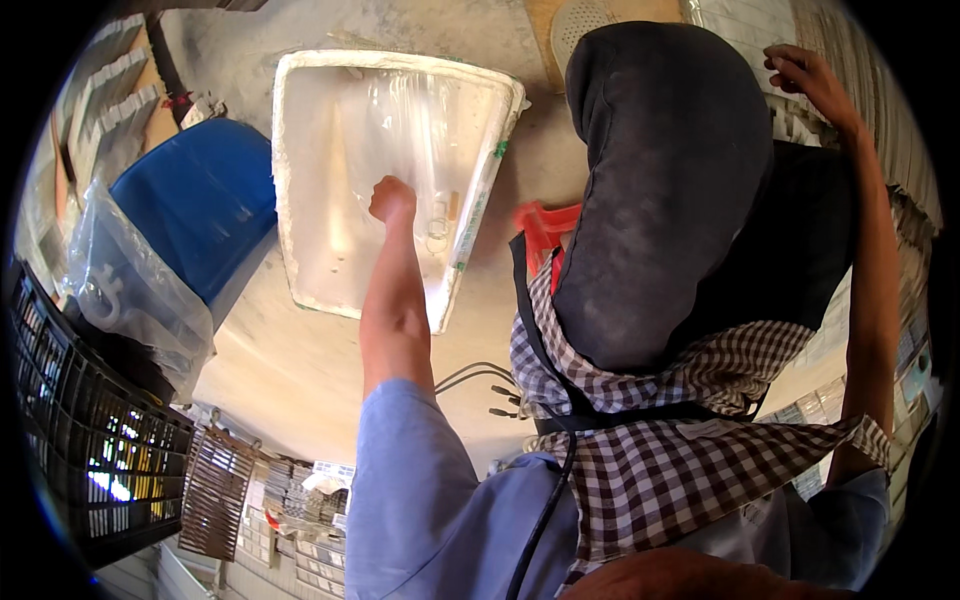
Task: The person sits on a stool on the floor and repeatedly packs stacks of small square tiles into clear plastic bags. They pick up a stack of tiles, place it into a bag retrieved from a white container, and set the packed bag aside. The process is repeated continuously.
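Note:
My left hand is closed in a fist over a white foam box. Its fingers appear to grip a clear plastic sheet, whose shiny folds run up from the hand toward the box's far side. Inside the box, near its right wall, lies a small ring-like shape, too blurred to name. Far out to the right, my right hand is raised beside stacked light sheets. Its fingers are loosely bent and apart, with nothing visible in them.
A blue tub and a clear plastic bag stand left of the box. Black plastic crates are at lower left. My dark-trousered leg and a red plastic piece are right of it. Cables hang near my waist.

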`<action>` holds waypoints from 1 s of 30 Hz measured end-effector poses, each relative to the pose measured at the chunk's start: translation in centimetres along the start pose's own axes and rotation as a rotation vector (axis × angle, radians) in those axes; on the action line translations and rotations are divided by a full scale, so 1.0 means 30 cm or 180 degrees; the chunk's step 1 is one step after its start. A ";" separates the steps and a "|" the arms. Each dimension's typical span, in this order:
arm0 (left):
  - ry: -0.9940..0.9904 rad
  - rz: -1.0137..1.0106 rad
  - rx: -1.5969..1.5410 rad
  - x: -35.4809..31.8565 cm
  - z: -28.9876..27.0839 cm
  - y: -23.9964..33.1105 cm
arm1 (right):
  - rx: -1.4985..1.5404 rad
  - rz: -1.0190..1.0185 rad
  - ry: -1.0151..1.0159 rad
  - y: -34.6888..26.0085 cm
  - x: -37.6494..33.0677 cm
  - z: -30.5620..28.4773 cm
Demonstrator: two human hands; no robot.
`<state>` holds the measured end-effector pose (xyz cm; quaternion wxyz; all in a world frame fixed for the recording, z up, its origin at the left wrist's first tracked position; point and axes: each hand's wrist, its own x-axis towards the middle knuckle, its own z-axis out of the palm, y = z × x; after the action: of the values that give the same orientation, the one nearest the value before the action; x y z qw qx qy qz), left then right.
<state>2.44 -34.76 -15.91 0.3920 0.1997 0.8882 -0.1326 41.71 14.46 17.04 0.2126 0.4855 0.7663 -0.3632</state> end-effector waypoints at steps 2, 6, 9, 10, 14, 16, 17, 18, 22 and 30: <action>0.0109 -0.0054 0.0018 -0.028 -0.006 -0.016 | -0.0038 0.0001 0.0001 -0.013 0.009 0.008; 0.0238 0.0188 -0.0038 -0.068 -0.015 -0.078 | -0.0100 -0.0031 -0.0005 -0.016 0.019 0.016; 0.0554 0.0639 -0.0224 -0.161 -0.040 -0.144 | -0.0036 -0.0139 -0.0002 -0.003 0.025 0.019; 0.0651 0.0707 -0.0352 -0.187 -0.054 -0.159 | -0.0011 -0.0142 -0.0017 0.001 0.027 0.017; 0.0577 0.1271 0.0331 -0.282 -0.092 -0.222 | 0.0077 -0.0307 -0.0011 -0.015 0.035 0.014; 0.0942 0.0683 -0.0602 -0.327 -0.120 -0.253 | 0.0124 -0.0372 0.0000 -0.009 0.032 0.000; 0.1126 0.0389 -0.1057 -0.345 -0.137 -0.271 | 0.0183 -0.0395 -0.0016 -0.009 0.035 -0.001; 0.1210 0.0043 -0.0719 -0.357 -0.156 -0.284 | 0.0241 -0.0415 -0.0033 -0.009 0.035 0.000; 0.1727 0.1079 -0.0763 -0.437 -0.191 -0.342 | 0.0397 -0.0466 0.0064 0.027 0.032 -0.019; 0.1853 0.0412 -0.0221 -0.542 -0.295 -0.413 | 0.0728 -0.0836 0.0210 0.041 0.053 0.014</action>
<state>1.01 -46.34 3.08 0.1351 0.2719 0.9527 -0.0142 42.12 15.41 15.26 0.0816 0.4139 0.7834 -0.4565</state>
